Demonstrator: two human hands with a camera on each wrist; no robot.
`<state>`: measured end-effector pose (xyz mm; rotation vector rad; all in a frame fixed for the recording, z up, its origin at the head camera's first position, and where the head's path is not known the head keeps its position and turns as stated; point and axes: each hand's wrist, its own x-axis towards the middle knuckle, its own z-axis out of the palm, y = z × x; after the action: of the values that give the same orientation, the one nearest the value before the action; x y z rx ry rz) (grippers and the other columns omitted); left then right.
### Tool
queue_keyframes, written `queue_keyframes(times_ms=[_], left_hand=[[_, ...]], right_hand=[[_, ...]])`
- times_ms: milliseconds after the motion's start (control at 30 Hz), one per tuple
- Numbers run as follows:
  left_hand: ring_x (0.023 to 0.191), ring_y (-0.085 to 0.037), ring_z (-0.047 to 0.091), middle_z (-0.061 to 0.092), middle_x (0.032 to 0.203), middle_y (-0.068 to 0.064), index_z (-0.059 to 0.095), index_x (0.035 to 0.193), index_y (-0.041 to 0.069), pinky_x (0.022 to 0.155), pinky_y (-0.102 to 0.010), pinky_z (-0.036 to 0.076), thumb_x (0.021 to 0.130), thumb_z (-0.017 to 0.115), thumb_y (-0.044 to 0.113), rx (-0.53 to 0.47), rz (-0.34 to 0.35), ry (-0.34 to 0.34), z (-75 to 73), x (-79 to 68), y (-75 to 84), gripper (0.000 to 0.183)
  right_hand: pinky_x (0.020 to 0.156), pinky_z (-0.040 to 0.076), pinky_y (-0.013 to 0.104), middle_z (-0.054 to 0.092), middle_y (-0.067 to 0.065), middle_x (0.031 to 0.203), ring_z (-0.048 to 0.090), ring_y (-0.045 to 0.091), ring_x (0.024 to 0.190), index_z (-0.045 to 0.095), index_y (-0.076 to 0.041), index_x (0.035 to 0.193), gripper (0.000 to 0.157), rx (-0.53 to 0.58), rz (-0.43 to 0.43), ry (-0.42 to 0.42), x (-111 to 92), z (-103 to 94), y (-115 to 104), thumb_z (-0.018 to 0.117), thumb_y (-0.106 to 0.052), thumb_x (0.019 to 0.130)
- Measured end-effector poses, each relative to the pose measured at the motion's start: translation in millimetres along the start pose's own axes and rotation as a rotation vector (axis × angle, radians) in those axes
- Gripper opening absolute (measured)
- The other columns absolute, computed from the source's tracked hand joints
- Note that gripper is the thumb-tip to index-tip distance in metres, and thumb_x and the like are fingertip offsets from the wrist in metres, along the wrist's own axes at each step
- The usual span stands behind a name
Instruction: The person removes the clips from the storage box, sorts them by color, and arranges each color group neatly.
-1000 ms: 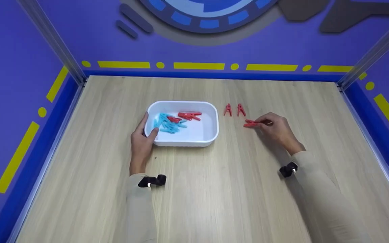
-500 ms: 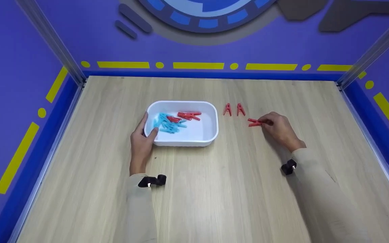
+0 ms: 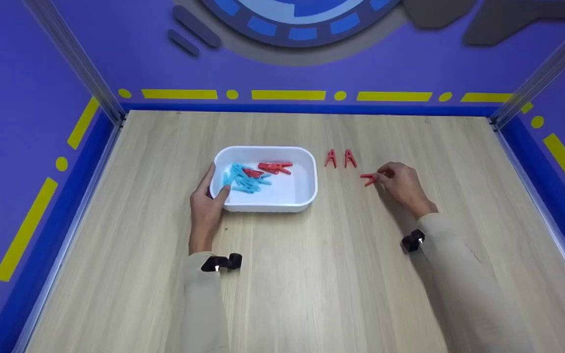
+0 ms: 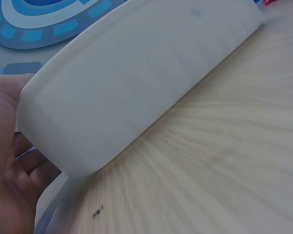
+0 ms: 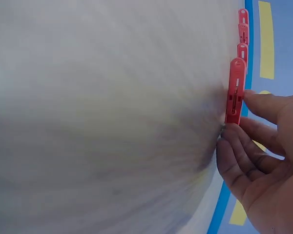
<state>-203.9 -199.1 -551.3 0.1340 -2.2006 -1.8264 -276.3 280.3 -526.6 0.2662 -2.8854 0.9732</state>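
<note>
My left hand [image 3: 206, 206] grips the left end of a white plastic tub [image 3: 268, 208], thumb over the rim and fingers along the outside. Inside the tub lie several light blue clothespins [image 3: 247, 184] in a pile, with red clothespins [image 3: 275, 168] on and beside them. To the right of the tub, my right hand [image 3: 402, 186] pinches a red clothespin [image 5: 236, 92] low over the table, its pronged end pointing left in the head view. Two more red clothespins, one on the left [image 3: 330, 159] and one on the right [image 3: 350, 159], lie side by side just beyond it.
The pale wooden table [image 3: 287, 274] is bounded at the back by a blue-purple panel [image 3: 287, 73] with yellow dashes. Similar panels rise on the left [image 3: 17, 147] and right [image 3: 557, 162], with metal posts at the corners.
The red clothespin in my right hand has shifted slightly right and turned a little, and less of it shows past the fingers. The left hand and the tub have stayed put.
</note>
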Motion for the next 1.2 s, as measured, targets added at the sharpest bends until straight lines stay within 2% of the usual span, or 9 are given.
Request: queue_keyframes(times_ms=[233,333,433,533,667,833,1033,1200], left_hand=[[0.156,-0.019,0.031,0.04,0.168,-0.005,0.043,0.163,0.01,0.126,-0.033,0.028,0.1,0.072,0.009,0.006,-0.005,-0.002,0.2,-0.7,-0.6,0.069],[0.156,-0.019,0.031,0.04,0.168,-0.005,0.043,0.163,0.01,0.126,-0.032,0.028,0.1,0.072,0.009,0.009,-0.003,-0.006,0.1,-0.7,-0.2,0.069],[0.156,-0.019,0.032,0.04,0.168,-0.005,0.043,0.163,0.009,0.126,-0.031,0.028,0.1,0.073,0.009,0.012,0.0,-0.008,0.1,-0.4,0.7,0.069],[0.156,-0.02,0.031,0.04,0.167,-0.006,0.043,0.162,0.009,0.126,-0.032,0.027,0.1,0.073,0.008,0.006,-0.006,-0.007,-0.1,0.2,1.4,0.069],[0.157,-0.022,0.031,0.04,0.167,-0.008,0.042,0.162,0.008,0.127,-0.034,0.026,0.098,0.074,0.006,-0.023,-0.017,-0.002,0.1,1.1,1.1,0.071],[0.155,-0.019,0.033,0.041,0.167,-0.007,0.044,0.162,0.008,0.125,-0.031,0.029,0.097,0.074,0.005,-0.027,-0.011,0.005,-0.1,1.3,-0.4,0.071],[0.155,-0.019,0.034,0.043,0.166,-0.007,0.045,0.161,0.008,0.125,-0.03,0.029,0.098,0.074,0.006,-0.003,0.015,0.009,-0.6,0.8,-1.9,0.069],[0.155,-0.02,0.034,0.042,0.166,-0.006,0.045,0.161,0.008,0.125,-0.032,0.029,0.099,0.073,0.007,-0.002,-0.002,0.007,-0.4,0.7,-1.1,0.068]], right_hand=[[0.085,0.052,0.051,0.069,0.026,0.109,0.064,0.038,0.099,0.073,0.009,0.118,0.019,0.005,-0.069,0.026,3.5,1.1,-1.3,0.067,-0.001,0.103],[0.084,0.051,0.05,0.068,0.027,0.109,0.063,0.038,0.099,0.069,0.011,0.122,0.025,0.02,-0.014,0.026,1.9,2.0,-5.2,0.066,-0.007,0.105],[0.082,0.052,0.048,0.065,0.027,0.109,0.062,0.037,0.097,0.064,0.013,0.127,0.038,0.031,0.068,0.006,-1.8,3.0,-11.5,0.067,-0.018,0.106],[0.078,0.052,0.045,0.064,0.025,0.108,0.061,0.034,0.094,0.06,0.013,0.128,0.046,0.023,0.119,-0.024,-5.4,5.3,-18.5,0.071,-0.025,0.103],[0.076,0.051,0.042,0.064,0.024,0.108,0.06,0.032,0.093,0.061,0.013,0.126,0.043,-0.001,0.142,-0.038,-6.3,9.2,-25.0,0.074,-0.019,0.101],[0.085,0.054,0.045,0.064,0.026,0.117,0.062,0.034,0.103,0.061,0.013,0.128,0.038,0.002,0.174,-0.038,-2.9,11.8,-27.7,0.071,-0.012,0.101],[0.087,0.053,0.047,0.062,0.024,0.118,0.061,0.034,0.106,0.062,0.011,0.128,0.036,0.024,0.194,-0.014,0.6,14.1,-25.8,0.07,-0.013,0.103],[0.09,0.052,0.048,0.061,0.022,0.118,0.059,0.034,0.106,0.062,0.01,0.128,0.036,0.029,0.183,0.005,4.0,16.2,-23.3,0.07,-0.015,0.103]])
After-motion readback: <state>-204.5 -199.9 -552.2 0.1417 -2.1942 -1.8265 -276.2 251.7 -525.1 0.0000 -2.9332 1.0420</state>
